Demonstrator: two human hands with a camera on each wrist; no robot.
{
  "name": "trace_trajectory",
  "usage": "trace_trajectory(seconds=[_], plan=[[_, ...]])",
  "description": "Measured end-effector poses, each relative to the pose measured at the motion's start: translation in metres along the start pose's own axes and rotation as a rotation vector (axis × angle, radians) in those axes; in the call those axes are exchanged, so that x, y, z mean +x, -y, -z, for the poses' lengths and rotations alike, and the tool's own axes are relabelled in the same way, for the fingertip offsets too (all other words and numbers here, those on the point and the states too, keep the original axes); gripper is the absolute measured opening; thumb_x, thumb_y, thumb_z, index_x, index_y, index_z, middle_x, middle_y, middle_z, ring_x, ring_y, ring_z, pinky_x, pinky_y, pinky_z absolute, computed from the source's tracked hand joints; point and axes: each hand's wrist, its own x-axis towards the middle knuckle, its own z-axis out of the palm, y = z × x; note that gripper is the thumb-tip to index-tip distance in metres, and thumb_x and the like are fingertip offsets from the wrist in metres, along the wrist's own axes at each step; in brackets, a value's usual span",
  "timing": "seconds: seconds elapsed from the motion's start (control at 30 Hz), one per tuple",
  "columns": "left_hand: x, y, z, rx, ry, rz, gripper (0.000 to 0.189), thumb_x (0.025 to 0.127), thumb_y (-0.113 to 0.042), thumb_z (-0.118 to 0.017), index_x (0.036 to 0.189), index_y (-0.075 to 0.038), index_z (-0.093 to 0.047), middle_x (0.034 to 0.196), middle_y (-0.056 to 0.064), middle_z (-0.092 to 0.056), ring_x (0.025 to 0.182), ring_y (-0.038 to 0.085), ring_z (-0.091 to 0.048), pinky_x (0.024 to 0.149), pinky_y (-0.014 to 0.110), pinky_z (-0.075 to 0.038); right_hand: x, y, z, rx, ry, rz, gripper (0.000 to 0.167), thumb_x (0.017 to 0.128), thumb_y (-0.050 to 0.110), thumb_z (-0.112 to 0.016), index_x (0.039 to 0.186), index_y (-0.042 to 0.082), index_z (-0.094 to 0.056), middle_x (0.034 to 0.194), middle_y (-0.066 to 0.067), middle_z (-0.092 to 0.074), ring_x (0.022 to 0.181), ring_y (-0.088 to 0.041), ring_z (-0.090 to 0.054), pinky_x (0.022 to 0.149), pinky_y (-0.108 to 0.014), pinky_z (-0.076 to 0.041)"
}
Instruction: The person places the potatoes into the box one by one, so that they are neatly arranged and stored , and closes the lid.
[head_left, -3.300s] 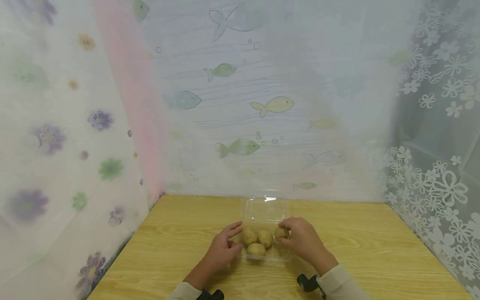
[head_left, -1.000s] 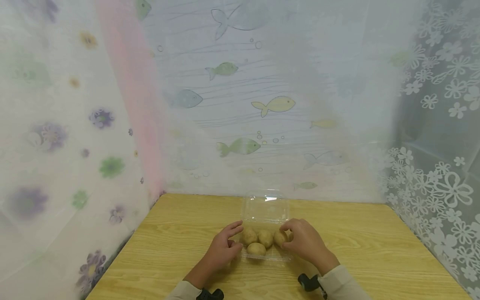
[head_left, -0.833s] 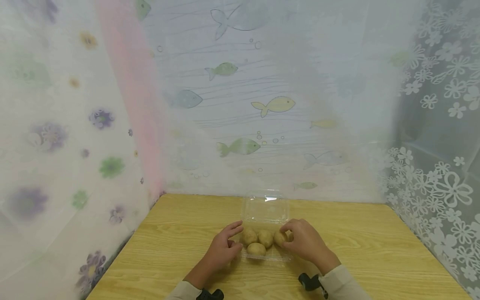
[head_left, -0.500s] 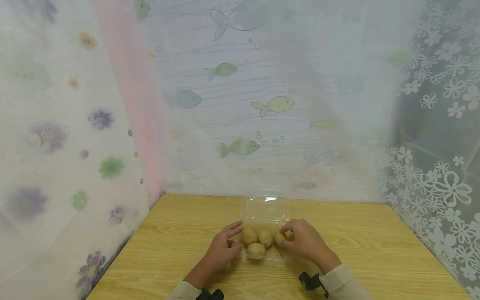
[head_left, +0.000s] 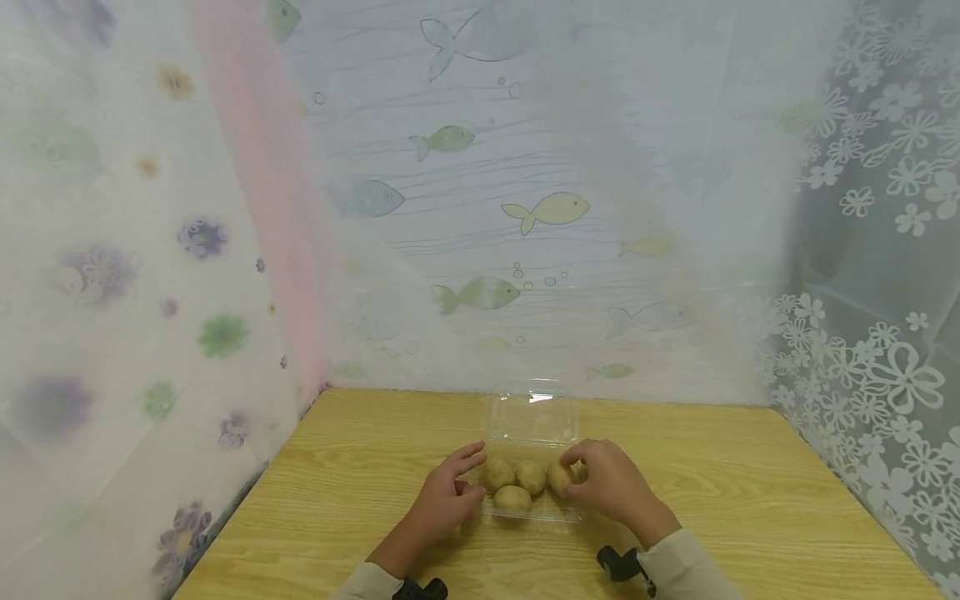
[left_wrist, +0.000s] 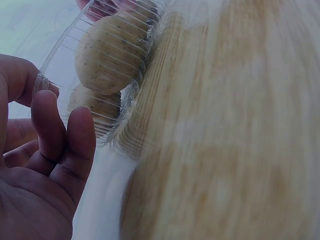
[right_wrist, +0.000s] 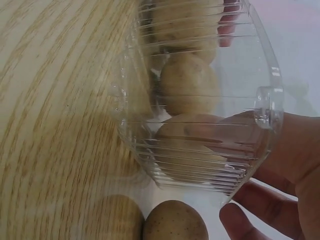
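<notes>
A clear plastic clamshell container (head_left: 531, 517) stands on the table, its lid (head_left: 531, 417) folded back. Three potatoes (head_left: 513, 499) sit together in its left and middle part. My left hand (head_left: 442, 497) is at the left side; in the left wrist view its fingers (left_wrist: 49, 120) pinch the container's rim. With thumb and index finger, my right hand (head_left: 611, 483) holds another potato (head_left: 559, 477) inside the right end. The right wrist view shows that potato (right_wrist: 187, 155) through the ribbed wall, partly covered by the fingers.
Another potato (right_wrist: 175, 222) lies outside the container beside my right hand, mostly hidden in the head view. The wood-grain table (head_left: 360, 450) ends at a fish-patterned curtain (head_left: 465, 250). Flowered curtains hang at both sides. Both wrists carry black camera mounts (head_left: 618, 564).
Since the oldest frame, my right hand has shifted its potato slightly left and down in the container. Over the last second both hands stay almost still, and the left keeps its place.
</notes>
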Motion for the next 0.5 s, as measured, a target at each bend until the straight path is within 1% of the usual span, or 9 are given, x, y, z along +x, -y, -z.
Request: trace_trajectory(seconds=[0.23,0.5], plan=[[-0.0006,-0.0012,-0.001,-0.003,-0.002,0.005,0.06,0.1,-0.001,-0.057,0.158,-0.004,-0.04,0.166,0.01,-0.037,0.049,0.002,-0.04,0.052,0.023,-0.05,-0.0015,-0.0018,0.0034,0.043,0.017,0.022,0.027,0.077,0.016,-0.088,0.103,0.013,-0.081,0.11,-0.001,-0.077,0.094,-0.019,-0.064,0.082,-0.041,-0.054],[-0.0016,-0.0012,-0.0016,0.004,-0.01,0.0,0.059,0.1,-0.002,-0.057,0.157,-0.003,-0.042,0.167,0.008,-0.036,0.05,0.002,-0.042,0.053,0.023,-0.051,-0.0014,-0.0051,0.0029,0.084,0.031,0.015,0.025,0.076,0.017,-0.09,0.1,0.016,-0.081,0.11,0.001,-0.076,0.092,-0.019,-0.063,0.08,-0.039,-0.053]])
